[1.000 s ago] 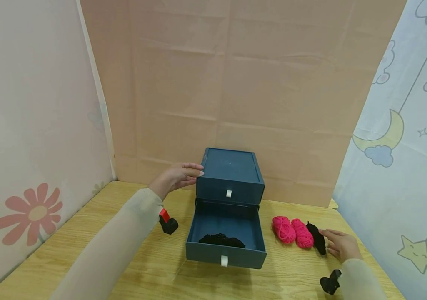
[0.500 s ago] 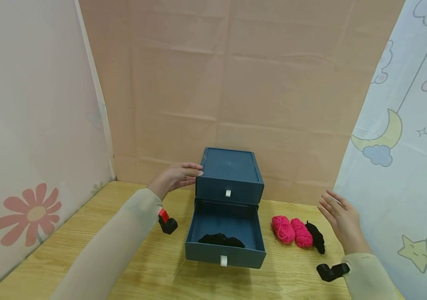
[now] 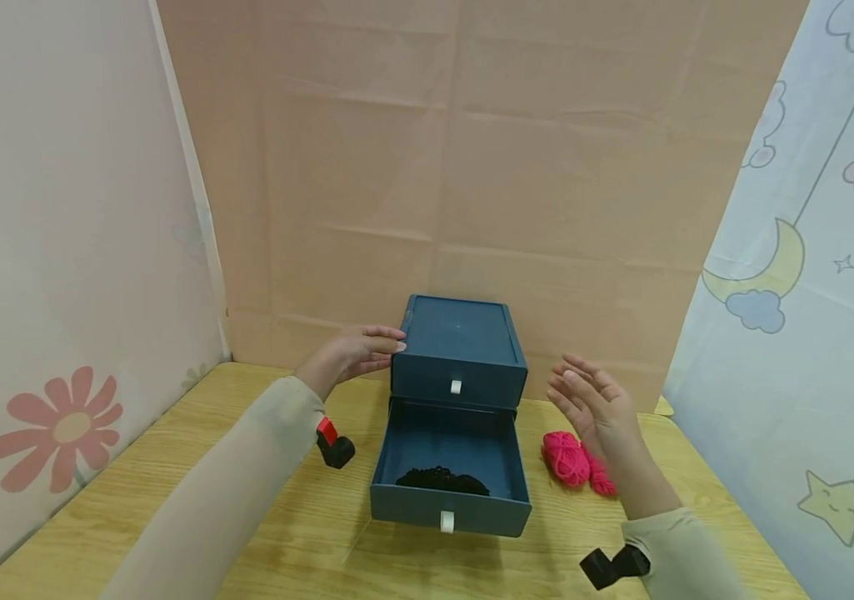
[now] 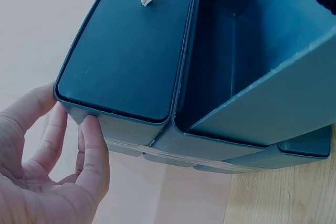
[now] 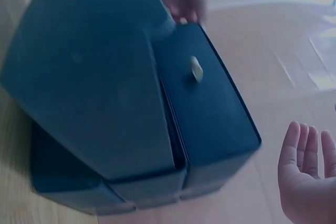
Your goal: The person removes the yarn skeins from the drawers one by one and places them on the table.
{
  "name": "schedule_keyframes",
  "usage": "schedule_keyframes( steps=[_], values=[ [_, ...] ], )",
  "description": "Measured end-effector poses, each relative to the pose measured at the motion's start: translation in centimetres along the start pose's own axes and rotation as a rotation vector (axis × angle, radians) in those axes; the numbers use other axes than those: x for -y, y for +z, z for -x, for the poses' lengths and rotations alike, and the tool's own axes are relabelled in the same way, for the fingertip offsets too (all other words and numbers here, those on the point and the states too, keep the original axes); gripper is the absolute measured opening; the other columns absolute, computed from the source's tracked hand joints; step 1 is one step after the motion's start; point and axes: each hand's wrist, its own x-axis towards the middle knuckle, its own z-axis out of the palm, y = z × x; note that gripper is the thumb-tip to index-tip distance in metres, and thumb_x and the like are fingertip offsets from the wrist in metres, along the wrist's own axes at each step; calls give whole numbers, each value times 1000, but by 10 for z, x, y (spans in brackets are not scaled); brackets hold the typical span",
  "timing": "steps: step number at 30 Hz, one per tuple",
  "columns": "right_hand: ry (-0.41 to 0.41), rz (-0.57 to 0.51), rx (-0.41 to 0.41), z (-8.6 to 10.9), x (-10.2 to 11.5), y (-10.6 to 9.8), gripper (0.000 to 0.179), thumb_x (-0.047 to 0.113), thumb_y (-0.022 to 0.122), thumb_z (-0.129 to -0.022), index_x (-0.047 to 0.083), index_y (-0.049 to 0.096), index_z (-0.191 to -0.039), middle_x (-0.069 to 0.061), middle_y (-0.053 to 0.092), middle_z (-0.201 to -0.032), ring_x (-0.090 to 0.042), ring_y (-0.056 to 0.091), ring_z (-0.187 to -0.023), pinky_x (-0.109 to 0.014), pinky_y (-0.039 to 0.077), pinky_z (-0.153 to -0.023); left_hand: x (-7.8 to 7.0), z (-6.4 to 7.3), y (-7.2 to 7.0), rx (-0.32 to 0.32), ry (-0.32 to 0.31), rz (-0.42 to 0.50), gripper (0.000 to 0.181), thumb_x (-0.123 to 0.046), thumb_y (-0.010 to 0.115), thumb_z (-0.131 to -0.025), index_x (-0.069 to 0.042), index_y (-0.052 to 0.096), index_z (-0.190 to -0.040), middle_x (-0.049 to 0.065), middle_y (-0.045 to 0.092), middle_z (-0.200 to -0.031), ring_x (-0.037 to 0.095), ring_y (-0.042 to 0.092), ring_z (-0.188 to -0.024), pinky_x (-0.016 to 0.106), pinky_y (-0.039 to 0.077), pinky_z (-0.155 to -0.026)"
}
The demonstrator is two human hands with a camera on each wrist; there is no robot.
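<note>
My left hand (image 3: pixel 357 350) rests its nearly straight fingers against the upper left edge of a blue drawer cabinet (image 3: pixel 462 332). In the left wrist view its fingertips touch the cabinet's corner (image 4: pixel 79 109). Below the shut top drawer, another drawer (image 3: pixel 412 505) is pulled out. Black yarn (image 3: pixel 443 480) lies inside, near its front wall. My right hand (image 3: pixel 597 408) is raised to the right of the cabinet, fingers loosely bent, holding nothing. Beneath it, two pink yarn balls (image 3: pixel 566 459) lie on the table, one partly covered by the hand.
The wooden table (image 3: pixel 269 533) carries the cabinet. White tabs (image 3: pixel 447 522) mark the drawer fronts. A tan sheet (image 3: pixel 352 167) hangs behind, and patterned sheets (image 3: pixel 809 375) stand on both sides. A black wrist mount (image 3: pixel 614 567) sits by my right sleeve.
My right hand has lifted away from the black yarn beside the pink balls and moved left toward the cabinet, now hiding that black yarn. My left hand has stayed in place.
</note>
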Motion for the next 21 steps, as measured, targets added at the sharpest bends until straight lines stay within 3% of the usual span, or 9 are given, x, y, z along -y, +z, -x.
schedule_keyframes(
  steps=[4,8,14,17,21],
  values=[
    [23,129,41,5,-9,23,34,9,50,-95,2,46,-128,-7,56,-114,-18,59,-102,-30,48,-88,0,0,0,0,-1,-4,37,-16,65,-87,-8,58,-122,9,55,-123,23,57,-107,33,46,-94],
    [72,194,115,9,-21,37,38,9,53,-94,-1,43,-129,-12,54,-117,-22,58,-106,-32,48,-89,1,-1,0,-2,-1,1,36,-16,66,-87,-8,58,-121,10,56,-123,23,57,-107,34,45,-95],
    [181,331,267,8,-38,48,45,12,58,-91,-8,42,-128,-21,51,-118,-29,57,-104,-38,49,-88,2,-3,0,-14,-6,8,35,-17,66,-86,-9,60,-120,9,56,-121,22,58,-104,33,46,-94],
    [223,438,339,4,-44,52,44,15,62,-89,-5,47,-126,-23,52,-119,-36,56,-105,-44,49,-87,2,-4,0,-16,-9,6,35,-17,66,-86,-9,60,-120,9,56,-121,21,58,-103,33,46,-94],
    [264,584,452,-2,-49,55,43,20,64,-88,-1,53,-124,-24,53,-119,-32,58,-102,-41,50,-87,2,-4,0,-14,-10,5,35,-16,65,-87,-8,59,-120,10,56,-121,21,58,-103,33,45,-94]
  ],
)
